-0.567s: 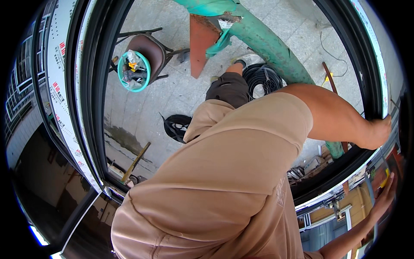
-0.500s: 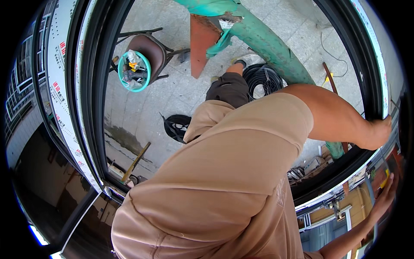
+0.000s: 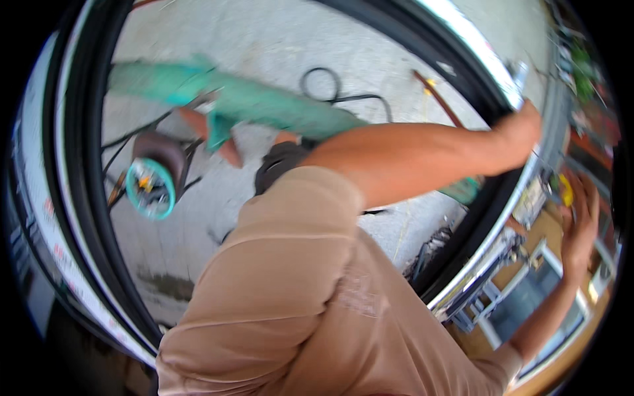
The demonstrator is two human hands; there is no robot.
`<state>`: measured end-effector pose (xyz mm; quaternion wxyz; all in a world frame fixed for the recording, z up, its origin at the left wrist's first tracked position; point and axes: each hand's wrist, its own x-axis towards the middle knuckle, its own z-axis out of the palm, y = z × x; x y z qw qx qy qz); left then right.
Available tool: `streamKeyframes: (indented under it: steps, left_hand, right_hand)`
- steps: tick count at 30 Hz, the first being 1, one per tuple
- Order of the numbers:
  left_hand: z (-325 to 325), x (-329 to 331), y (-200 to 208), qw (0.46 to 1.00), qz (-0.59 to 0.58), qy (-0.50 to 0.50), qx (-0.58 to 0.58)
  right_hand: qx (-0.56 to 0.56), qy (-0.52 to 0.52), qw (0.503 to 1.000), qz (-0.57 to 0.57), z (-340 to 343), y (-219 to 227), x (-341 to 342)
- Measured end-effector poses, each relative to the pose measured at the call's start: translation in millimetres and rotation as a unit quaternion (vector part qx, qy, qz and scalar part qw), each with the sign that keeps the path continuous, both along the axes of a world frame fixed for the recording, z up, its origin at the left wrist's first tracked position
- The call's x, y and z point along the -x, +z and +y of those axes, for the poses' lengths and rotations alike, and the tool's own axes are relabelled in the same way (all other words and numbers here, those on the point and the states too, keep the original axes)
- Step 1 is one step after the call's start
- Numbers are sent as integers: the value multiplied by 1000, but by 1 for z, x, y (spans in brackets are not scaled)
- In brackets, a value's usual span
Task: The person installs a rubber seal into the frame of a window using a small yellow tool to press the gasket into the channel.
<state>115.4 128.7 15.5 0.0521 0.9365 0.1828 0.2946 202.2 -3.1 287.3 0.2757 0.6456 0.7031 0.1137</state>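
My left arm reaches across to the right, and my left hand (image 3: pixel 518 137) is closed over the outer edge of a black window frame (image 3: pixel 477 206), near its right-hand corner. Lower at the far right is my right hand (image 3: pixel 581 228), fingers raised and somewhat blurred. Against its fingers sits the yellow handle of what looks like a screwdriver (image 3: pixel 566 190); its tip cannot be made out. The frame's outer face is pale and partly covered with printed film. My left fingertips are hidden behind the frame edge.
Through the frame show paving, a green-wrapped pole (image 3: pixel 277 105), a black cable (image 3: pixel 321 84) and a rusty bar (image 3: pixel 439 99). A turquoise bucket (image 3: pixel 173 191) of fittings stands on a brown chair (image 3: pixel 158 146). A bluish window (image 3: pixel 538 310) is at lower right.
The view has swung right, so the bucket, chair and pole now appear further left. My left hand remains at the frame edge. More of my right hand and forearm shows, still with the yellow handle.
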Motion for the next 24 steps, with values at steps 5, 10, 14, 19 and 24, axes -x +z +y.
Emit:
streamKeyframes:
  steps: [5, 10, 14, 19, 24]
  left_hand:
    - [11, 34, -7, 994, -47, 7, 95]
    - [13, 63, 6, 999, -17, 24, 42]
    - [16, 70, 14, 999, -11, 27, 19]
    - [18, 68, 10, 1000, -9, 21, 9]
    - [16, 69, 8, 999, -2, 32, -16]
  right_hand:
    - [-228, -216, 926, 207, 44, -48, 20]
    - [-160, -256, 894, 331, 42, -40, 22]
    - [-56, -87, 962, 251, 19, -13, 29]
    - [-67, 30, 995, 70, 21, -13, 19]
    - [-118, -234, 956, 132, 19, -45, 31]
